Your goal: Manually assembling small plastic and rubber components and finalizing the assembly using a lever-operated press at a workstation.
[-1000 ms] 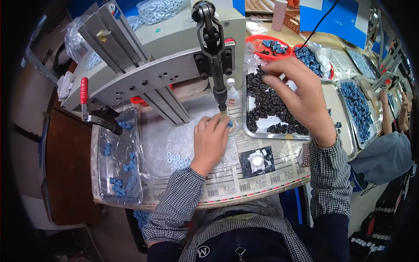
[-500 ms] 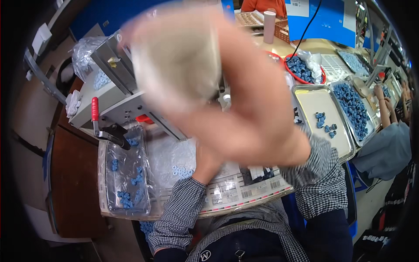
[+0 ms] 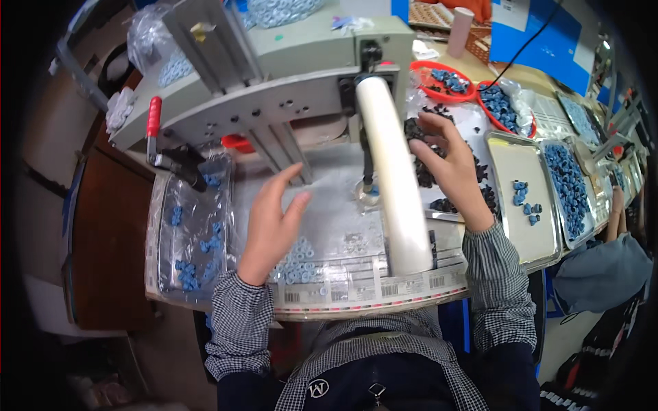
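one handle (image 3: 397,178) lowered, one left hand (image 3: 269,229) withdrawn

A fine black-and-white checked apron (image 3: 428,351) is worn with navy clothing; between the apron's checked bands, dark cloth (image 3: 415,389) carries a round white emblem (image 3: 319,388) and a small pale diamond outline (image 3: 377,390) — beyond its sides, checked sleeve covers (image 3: 499,291) meet navy sleeves (image 3: 507,377).

The lever handle (image 3: 396,185) is coloured cream-white. Left of it, pale-blue rings (image 3: 296,264) are seen; right of it, black parts (image 3: 426,176) and a black-and-white checked sleeve (image 3: 499,288).
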`<state>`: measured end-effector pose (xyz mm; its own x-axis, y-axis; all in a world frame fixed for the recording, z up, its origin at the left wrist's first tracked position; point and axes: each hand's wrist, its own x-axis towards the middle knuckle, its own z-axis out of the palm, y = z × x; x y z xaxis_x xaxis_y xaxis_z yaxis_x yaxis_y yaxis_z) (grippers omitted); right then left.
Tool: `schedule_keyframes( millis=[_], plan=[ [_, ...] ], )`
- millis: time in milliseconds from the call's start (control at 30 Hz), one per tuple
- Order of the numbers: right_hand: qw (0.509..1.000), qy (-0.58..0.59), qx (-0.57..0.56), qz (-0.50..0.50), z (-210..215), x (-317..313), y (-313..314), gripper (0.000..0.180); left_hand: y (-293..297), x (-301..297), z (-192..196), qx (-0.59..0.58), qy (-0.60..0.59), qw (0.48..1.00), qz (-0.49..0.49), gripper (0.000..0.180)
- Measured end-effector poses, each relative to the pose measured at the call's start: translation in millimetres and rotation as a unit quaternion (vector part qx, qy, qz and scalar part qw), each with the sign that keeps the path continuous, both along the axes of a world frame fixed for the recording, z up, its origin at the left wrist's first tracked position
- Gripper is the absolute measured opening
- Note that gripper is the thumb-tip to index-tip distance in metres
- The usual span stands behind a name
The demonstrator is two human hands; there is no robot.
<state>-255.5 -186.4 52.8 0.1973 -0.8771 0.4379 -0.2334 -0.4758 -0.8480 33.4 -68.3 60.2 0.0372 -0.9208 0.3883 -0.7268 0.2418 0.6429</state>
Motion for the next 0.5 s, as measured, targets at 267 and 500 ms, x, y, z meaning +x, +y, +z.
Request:
schedule_keyframes(
  millis=[267,500],
  plan=[
    [0.979,0.200,-0.039,-0.001,-60.3,39.5,-44.1,0.037,93.7,12.5,-33.8,0.126,-0.014,0.992,0.026,0.028],
    [0.996,0.062,0.003,0.064,-134.4,25.2,-86.5,0.025,132.0,-29.6,-79.6,0.186,-0.168,0.967,0.034,0.070]
  ],
)
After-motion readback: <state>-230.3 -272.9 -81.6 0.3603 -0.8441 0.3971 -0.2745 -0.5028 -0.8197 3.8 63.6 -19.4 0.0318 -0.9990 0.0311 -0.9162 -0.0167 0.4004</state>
